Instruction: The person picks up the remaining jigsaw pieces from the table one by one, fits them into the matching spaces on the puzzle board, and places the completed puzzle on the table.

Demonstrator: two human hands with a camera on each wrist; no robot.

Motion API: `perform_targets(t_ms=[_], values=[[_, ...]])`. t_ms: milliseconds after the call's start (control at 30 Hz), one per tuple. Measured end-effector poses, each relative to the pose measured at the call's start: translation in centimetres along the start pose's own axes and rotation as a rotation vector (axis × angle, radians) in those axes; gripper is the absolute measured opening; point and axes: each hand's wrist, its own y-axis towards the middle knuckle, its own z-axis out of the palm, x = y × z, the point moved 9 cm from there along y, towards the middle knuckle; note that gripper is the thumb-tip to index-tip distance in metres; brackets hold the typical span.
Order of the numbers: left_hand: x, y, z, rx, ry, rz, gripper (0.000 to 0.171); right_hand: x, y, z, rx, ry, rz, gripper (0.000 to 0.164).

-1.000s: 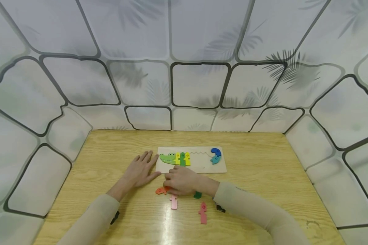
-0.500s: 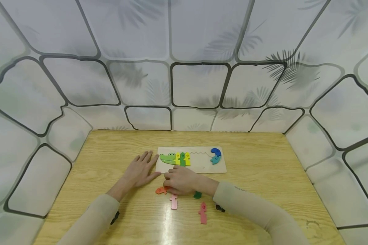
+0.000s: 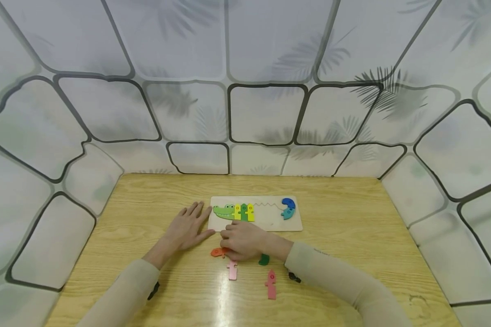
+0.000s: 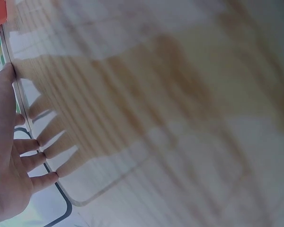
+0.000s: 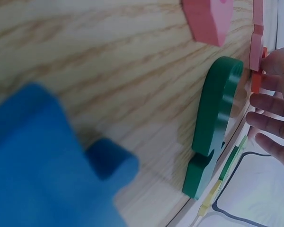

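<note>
My left hand point(image 3: 187, 227) lies with fingers spread on the table, its fingertips and thumb at the left edge of a pale wooden puzzle board point(image 3: 272, 225). In the board sit a crocodile head point(image 3: 224, 211), yellow and green body strips point(image 3: 243, 212) and a blue tail point(image 3: 288, 208). In front of the board my right hand point(image 3: 242, 239) pinches an orange puzzle piece point(image 3: 217, 252) at its right end; the fingers hide part of it. The right wrist view has thumb and forefinger at this orange piece point(image 5: 256, 82), the other fingers loosely extended.
Loose on the wooden table point(image 3: 335, 213) are a light pink piece point(image 3: 232, 271), a darker pink piece point(image 3: 271, 285) and a green piece point(image 3: 263, 260), partly under my right hand. A blue piece point(image 5: 47, 170) looms close in the right wrist view. Patterned fabric walls point(image 3: 266, 113) surround the table.
The orange piece has shifted slightly to the right and turned a little, with my right hand moving slightly along with it. My left hand stays in place.
</note>
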Motion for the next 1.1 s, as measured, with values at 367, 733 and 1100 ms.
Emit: perform_targets(t_ms=[367,733,1100], values=[[0.0,0.0,0.0,-0.008,0.008,-0.004,0.080,-0.5,-0.2,-0.3,0.017,-0.040,0.012,0.025],[-0.1,0.0,-0.2,-0.017,0.012,0.001,0.080,-0.8,-0.7,0.2,-0.009,-0.082,0.003,0.026],[0.0,0.0,0.0,-0.014,0.004,-0.004,0.080,-1.5,-1.9,0.2,-0.022,-0.091,0.046,0.027]])
